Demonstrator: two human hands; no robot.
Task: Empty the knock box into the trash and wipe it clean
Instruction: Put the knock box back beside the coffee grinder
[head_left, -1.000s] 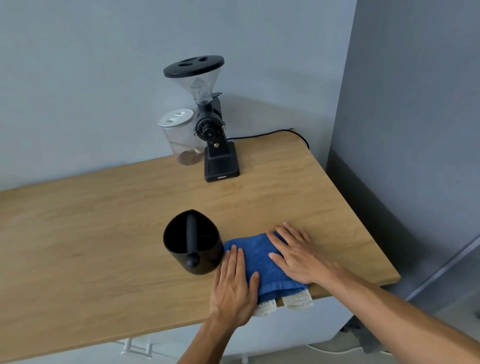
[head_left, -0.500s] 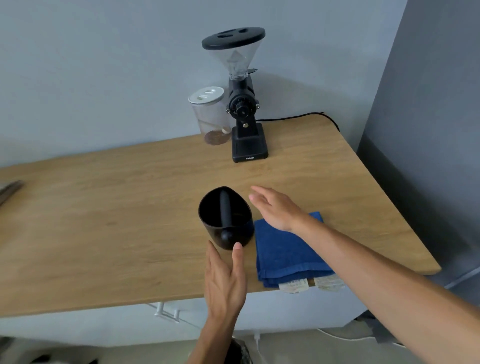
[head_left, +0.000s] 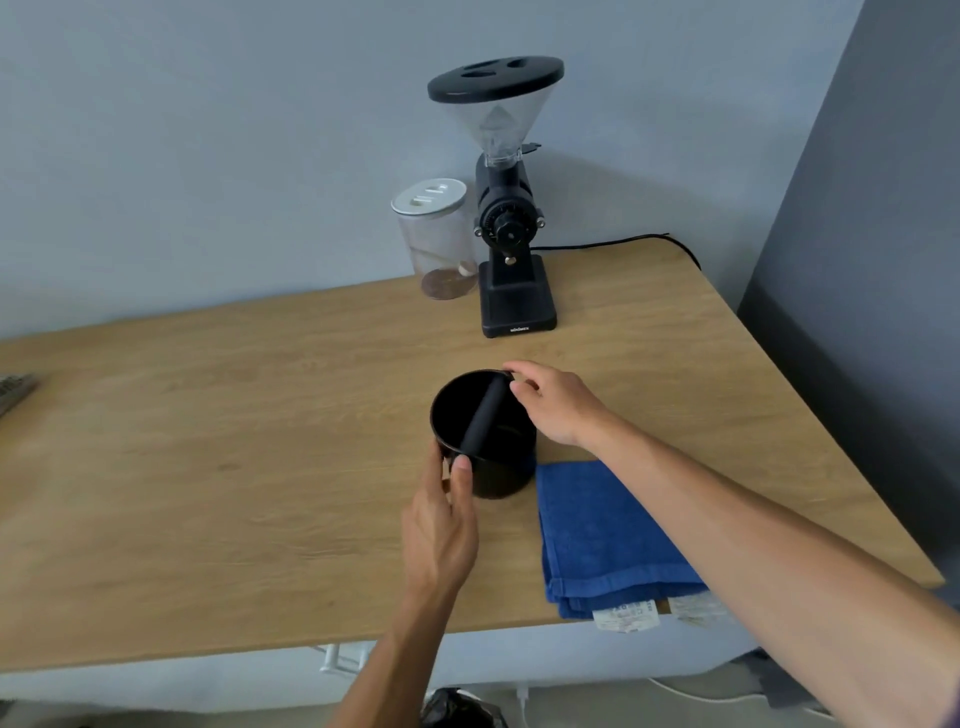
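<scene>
The black knock box (head_left: 506, 467) stands upright on the wooden table (head_left: 208, 467), a black bar (head_left: 483, 421) across its mouth. My left hand (head_left: 441, 525) grips its near rim, thumb against the outer wall. My right hand (head_left: 558, 408) pinches the far rim where the bar ends. A folded blue towel (head_left: 602, 540) lies just right of the box, its white tags hanging over the table's front edge. A black bag (head_left: 457, 709), possibly the trash, shows on the floor below the table.
A black coffee grinder (head_left: 511, 228) with a clear hopper stands at the back, its cord (head_left: 623, 241) running right. A clear jar (head_left: 436, 239) with a white lid sits beside it. A grey wall closes the right side.
Both hands left the towel and closed on the knock box, left at the near rim, right at the far rim. The view shifted so the table sits lower and further right.
</scene>
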